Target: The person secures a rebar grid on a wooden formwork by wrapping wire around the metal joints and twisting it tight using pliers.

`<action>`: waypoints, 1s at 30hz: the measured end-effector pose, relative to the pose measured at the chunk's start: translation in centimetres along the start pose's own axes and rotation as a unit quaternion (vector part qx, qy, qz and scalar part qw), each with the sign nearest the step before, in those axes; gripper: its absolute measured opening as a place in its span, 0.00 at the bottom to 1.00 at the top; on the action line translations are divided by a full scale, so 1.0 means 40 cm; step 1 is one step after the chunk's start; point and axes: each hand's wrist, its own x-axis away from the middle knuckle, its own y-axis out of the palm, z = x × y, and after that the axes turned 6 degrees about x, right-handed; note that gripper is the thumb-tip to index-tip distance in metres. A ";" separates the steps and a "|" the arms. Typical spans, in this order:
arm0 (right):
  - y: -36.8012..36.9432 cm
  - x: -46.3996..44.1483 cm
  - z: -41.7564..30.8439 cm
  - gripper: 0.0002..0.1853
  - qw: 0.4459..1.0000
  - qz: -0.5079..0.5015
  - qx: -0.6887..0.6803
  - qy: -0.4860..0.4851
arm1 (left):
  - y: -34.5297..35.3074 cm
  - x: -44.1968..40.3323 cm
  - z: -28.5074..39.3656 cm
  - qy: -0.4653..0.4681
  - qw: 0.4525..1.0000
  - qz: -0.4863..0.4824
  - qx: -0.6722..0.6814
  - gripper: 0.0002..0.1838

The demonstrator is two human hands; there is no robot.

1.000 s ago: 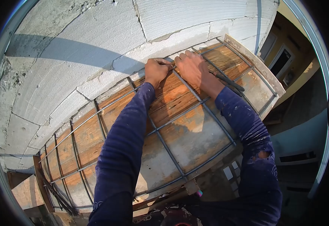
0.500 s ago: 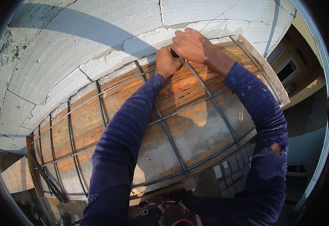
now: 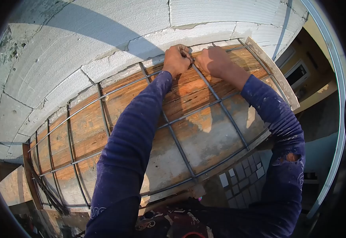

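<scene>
A grid of steel rebar (image 3: 220, 100) lies over weathered wooden boards (image 3: 184, 94) next to the wall. My left hand (image 3: 177, 60) is closed in a pinch at the far end of one crossbar, by the wall side; what lies between its fingertips is too small to make out. Close beside it on the right, my right hand (image 3: 212, 62) is closed in a fist, knuckles up, at the same bar end. Thin tie wire runs from this hand in the earlier picture; now the fingers mostly hide it. Both hands nearly touch.
A white block wall (image 3: 149, 25) borders the far side of the boards. Upright edge boards (image 3: 291, 97) close the right end and a brown one (image 3: 31, 174) the left. Loose dark rods (image 3: 52, 194) lie lower left. Stacked paving blocks (image 3: 242, 178) show below. A metal post (image 3: 341, 103) stands right.
My right hand has come down from above my left hand to beside it, turning knuckles up. The thin wire ends that stuck out over the wall no longer show there.
</scene>
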 end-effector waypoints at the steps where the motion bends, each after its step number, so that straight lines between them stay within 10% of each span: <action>1: -0.017 0.002 -0.009 0.16 0.995 -0.094 -0.009 -0.011 | -0.001 -0.005 -0.003 0.001 1.000 -0.005 -0.003 0.12; 7: 0.015 -0.082 0.072 0.24 0.998 -0.026 0.032 -0.054 | -0.007 -0.021 -0.024 0.035 0.999 -0.025 -0.020 0.09; 13: -0.117 0.131 0.020 0.13 0.918 0.366 -0.104 -0.113 | -0.013 0.007 -0.001 0.040 0.999 -0.005 -0.015 0.09; 17: -0.120 0.327 0.057 0.22 0.991 -0.042 -0.126 0.032 | -0.006 -0.015 -0.032 0.048 0.999 -0.007 0.013 0.11; 24: 0.084 0.344 0.202 0.32 0.985 -0.073 -0.149 0.057 | -0.018 -0.006 -0.024 0.035 0.998 -0.049 0.003 0.16; 30: -0.004 0.291 0.183 0.12 0.994 -0.033 -0.053 0.090 | -0.025 -0.005 -0.028 0.063 0.997 -0.046 0.003 0.17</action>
